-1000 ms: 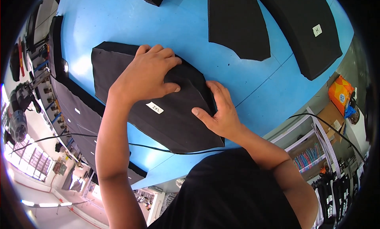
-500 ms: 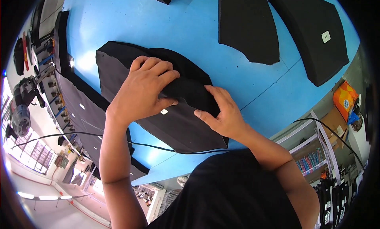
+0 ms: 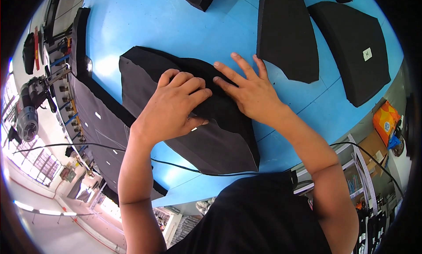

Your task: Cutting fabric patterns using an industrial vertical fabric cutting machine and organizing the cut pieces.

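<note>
A dark fabric panel (image 3: 220,148), its greyish face partly folded against a deeper black layer, lies on the blue tabletop (image 3: 171,30) in front of me. My left hand (image 3: 173,107) is closed on it with curled fingers at the middle of the fold, the thumb beside a small white label that it partly hides. To the right, my right hand (image 3: 255,93) lies with fingers spread over the panel's black far edge, its fingertips pointing up and left. The layers under both palms are hidden.
Black foam-like pieces (image 3: 288,38) lie at the far right, one thick piece (image 3: 351,52) bearing a white tag. At left rests a long dark piece (image 3: 99,117) with white labels. A thin black cable (image 3: 176,165) crosses the near table edge. A shelf rack stands lower right.
My right hand has moved up from the panel's near right part to its far edge, and its fingers have spread. My left hand keeps its grip. The whole view has shifted slightly.
</note>
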### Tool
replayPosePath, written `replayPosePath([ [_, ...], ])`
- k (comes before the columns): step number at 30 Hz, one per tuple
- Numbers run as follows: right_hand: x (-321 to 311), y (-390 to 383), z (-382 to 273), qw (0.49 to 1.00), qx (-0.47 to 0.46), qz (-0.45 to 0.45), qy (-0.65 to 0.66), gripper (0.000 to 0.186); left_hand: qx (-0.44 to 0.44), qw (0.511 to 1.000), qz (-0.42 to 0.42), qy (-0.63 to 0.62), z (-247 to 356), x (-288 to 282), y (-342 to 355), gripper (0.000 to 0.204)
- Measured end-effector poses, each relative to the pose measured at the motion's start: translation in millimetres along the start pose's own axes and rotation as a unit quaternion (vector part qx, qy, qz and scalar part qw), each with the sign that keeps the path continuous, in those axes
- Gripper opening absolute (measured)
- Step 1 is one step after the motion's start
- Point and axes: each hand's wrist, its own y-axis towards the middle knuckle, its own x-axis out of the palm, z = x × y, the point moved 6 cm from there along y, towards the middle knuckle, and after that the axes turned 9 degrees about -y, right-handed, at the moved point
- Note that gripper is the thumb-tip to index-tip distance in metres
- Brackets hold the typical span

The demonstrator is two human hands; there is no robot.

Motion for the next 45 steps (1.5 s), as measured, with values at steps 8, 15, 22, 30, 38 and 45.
replayPosePath([
  [8, 22.8, -9.1, 2.8, 0.999, -0.008, -0.048, -0.020, 0.042, -0.007, 1.000, 0.011, -0.007, -0.1, -2.9, -8.1, 0.058],
  [15, 11.6, 33.4, -5.5, 0.998, -0.050, 0.016, 0.034, 0.032, -0.014, 1.000, 0.005, -0.002, 0.7, -1.7, -9.0, 0.060],
  [22, 42.1, 56.3, -10.4, 0.792, 0.181, -0.226, 0.538, 0.038, -0.012, 0.998, 0.034, -0.054, -5.6, -4.6, -7.8, 0.056],
  [30, 20.9, 47.0, -47.1, 0.838, 0.110, -0.141, 0.515, 0.071, -0.204, 0.966, 0.070, -0.140, -115.6, -67.3, 18.4, 0.031],
  [38, 20.4, 47.5, -55.7, 0.868, 0.100, -0.131, 0.469, 0.076, -0.249, 0.943, -0.222, 0.004, -165.7, -42.2, 44.7, 0.025],
  [45, 17.3, 47.4, -67.8, 0.869, 0.081, -0.129, 0.470, 0.068, -0.222, 0.935, -0.269, -0.067, -184.0, -32.2, 23.4, 0.020],
])
